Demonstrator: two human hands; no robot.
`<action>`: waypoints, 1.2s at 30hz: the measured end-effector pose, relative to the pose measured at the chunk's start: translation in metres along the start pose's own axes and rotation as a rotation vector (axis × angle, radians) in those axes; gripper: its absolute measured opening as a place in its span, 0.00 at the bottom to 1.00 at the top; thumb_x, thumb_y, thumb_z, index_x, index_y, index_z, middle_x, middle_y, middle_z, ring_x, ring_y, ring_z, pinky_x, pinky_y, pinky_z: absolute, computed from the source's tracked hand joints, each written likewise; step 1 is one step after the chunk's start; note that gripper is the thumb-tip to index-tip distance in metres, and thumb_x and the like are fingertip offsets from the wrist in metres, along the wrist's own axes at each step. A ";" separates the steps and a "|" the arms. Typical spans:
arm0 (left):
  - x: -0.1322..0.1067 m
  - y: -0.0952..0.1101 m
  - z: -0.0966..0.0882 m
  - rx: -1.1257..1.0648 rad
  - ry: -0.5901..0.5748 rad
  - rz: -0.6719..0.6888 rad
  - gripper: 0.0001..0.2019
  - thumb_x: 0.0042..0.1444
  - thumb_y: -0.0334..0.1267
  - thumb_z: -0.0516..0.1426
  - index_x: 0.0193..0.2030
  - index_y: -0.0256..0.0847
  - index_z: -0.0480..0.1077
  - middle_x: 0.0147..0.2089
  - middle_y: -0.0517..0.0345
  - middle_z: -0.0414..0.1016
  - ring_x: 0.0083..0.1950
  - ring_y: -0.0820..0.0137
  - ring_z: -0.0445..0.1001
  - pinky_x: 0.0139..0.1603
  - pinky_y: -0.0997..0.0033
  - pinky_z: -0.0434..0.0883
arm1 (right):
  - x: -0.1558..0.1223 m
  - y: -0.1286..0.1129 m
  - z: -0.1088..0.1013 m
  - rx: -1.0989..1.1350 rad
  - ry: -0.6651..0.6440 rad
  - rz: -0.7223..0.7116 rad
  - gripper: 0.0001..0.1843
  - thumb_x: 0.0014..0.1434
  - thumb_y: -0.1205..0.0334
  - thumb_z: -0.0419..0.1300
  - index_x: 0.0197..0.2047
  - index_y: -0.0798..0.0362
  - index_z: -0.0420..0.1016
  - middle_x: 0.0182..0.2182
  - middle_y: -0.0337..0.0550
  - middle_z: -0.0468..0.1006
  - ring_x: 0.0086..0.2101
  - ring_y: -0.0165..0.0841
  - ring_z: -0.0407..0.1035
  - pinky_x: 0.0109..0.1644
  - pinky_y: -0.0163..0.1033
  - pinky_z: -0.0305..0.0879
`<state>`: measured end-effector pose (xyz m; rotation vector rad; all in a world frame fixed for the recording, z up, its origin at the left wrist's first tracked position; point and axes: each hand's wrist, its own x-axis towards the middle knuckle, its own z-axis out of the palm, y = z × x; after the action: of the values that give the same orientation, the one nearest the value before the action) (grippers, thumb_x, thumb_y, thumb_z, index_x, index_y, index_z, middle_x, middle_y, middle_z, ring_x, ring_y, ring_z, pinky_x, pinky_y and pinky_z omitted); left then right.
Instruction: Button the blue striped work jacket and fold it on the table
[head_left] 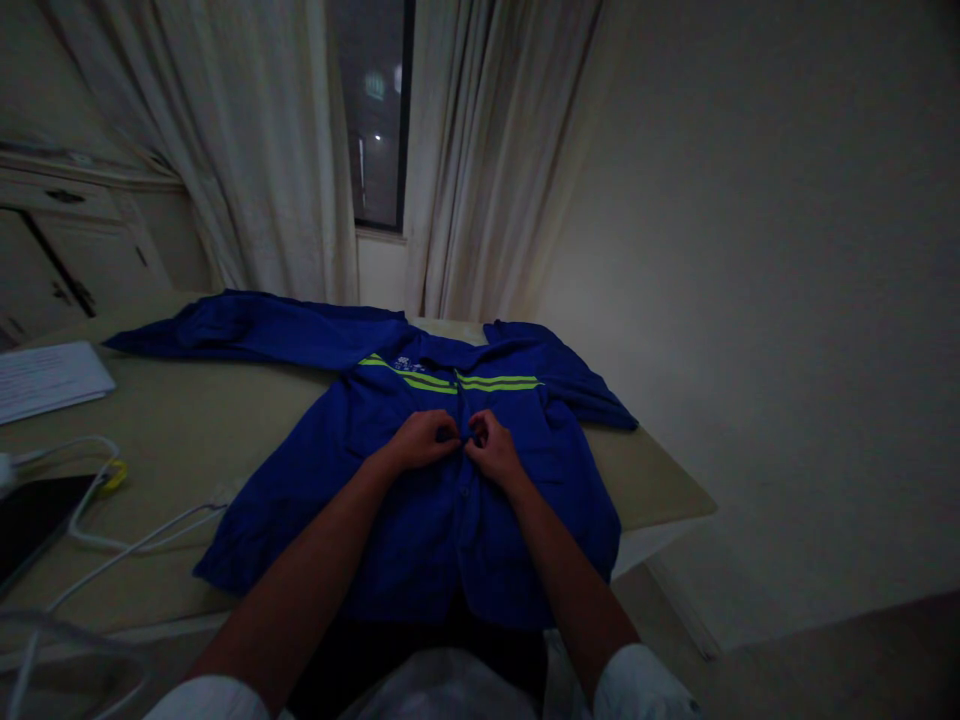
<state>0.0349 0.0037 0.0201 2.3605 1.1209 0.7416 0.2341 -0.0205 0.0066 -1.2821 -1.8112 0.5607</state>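
A royal-blue work jacket (480, 545) lies spread face up on the table (176, 470), its collar at the far side and its sleeves stretched out to both sides. Lime-green reflective stripes (427, 378) cross its chest. My left hand (418, 441) and my right hand (491, 450) meet at the centre front, their fingers pinching the jacket's front opening. The fingers hide the exact spot they grip, and I cannot tell if a button is there.
At the left of the table lie a stack of papers (49, 380), a black tablet-like device (34, 520) and white cables (97, 540). Long curtains (262, 150) flank a dark window (375, 110) behind the table. A white cabinet (60, 255) stands at far left.
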 end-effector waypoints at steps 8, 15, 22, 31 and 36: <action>0.000 0.008 -0.001 0.119 0.010 -0.015 0.05 0.59 0.40 0.61 0.39 0.44 0.77 0.43 0.56 0.78 0.47 0.63 0.76 0.47 0.67 0.66 | -0.001 0.000 -0.002 0.069 -0.049 -0.005 0.16 0.49 0.63 0.59 0.44 0.50 0.71 0.27 0.30 0.69 0.23 0.27 0.59 0.28 0.33 0.56; -0.001 0.014 0.002 0.271 -0.013 -0.030 0.06 0.59 0.38 0.60 0.42 0.44 0.76 0.44 0.54 0.81 0.49 0.58 0.76 0.48 0.62 0.65 | -0.001 0.000 -0.003 0.082 -0.022 -0.005 0.14 0.52 0.60 0.62 0.43 0.51 0.74 0.28 0.34 0.73 0.25 0.28 0.64 0.30 0.33 0.59; -0.004 0.017 0.005 0.326 0.002 0.019 0.06 0.62 0.38 0.58 0.44 0.45 0.75 0.43 0.53 0.81 0.48 0.57 0.76 0.50 0.60 0.65 | -0.003 0.001 0.005 -0.011 0.055 0.010 0.14 0.51 0.62 0.60 0.43 0.51 0.75 0.31 0.37 0.78 0.25 0.29 0.67 0.31 0.35 0.61; -0.002 0.020 0.006 0.289 0.007 -0.044 0.07 0.61 0.37 0.58 0.45 0.45 0.75 0.41 0.54 0.81 0.47 0.57 0.76 0.48 0.61 0.64 | -0.002 0.003 -0.002 0.128 0.003 0.033 0.14 0.53 0.62 0.62 0.45 0.51 0.76 0.29 0.38 0.81 0.26 0.31 0.72 0.32 0.35 0.66; -0.002 0.022 0.008 0.253 0.060 -0.102 0.07 0.60 0.36 0.58 0.44 0.45 0.75 0.39 0.54 0.81 0.45 0.57 0.76 0.44 0.62 0.63 | -0.004 -0.001 -0.003 0.147 0.031 0.014 0.10 0.57 0.59 0.61 0.42 0.51 0.77 0.28 0.39 0.81 0.28 0.33 0.74 0.32 0.35 0.66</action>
<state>0.0514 -0.0120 0.0258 2.4761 1.4243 0.6728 0.2367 -0.0248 0.0069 -1.1985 -1.7036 0.6655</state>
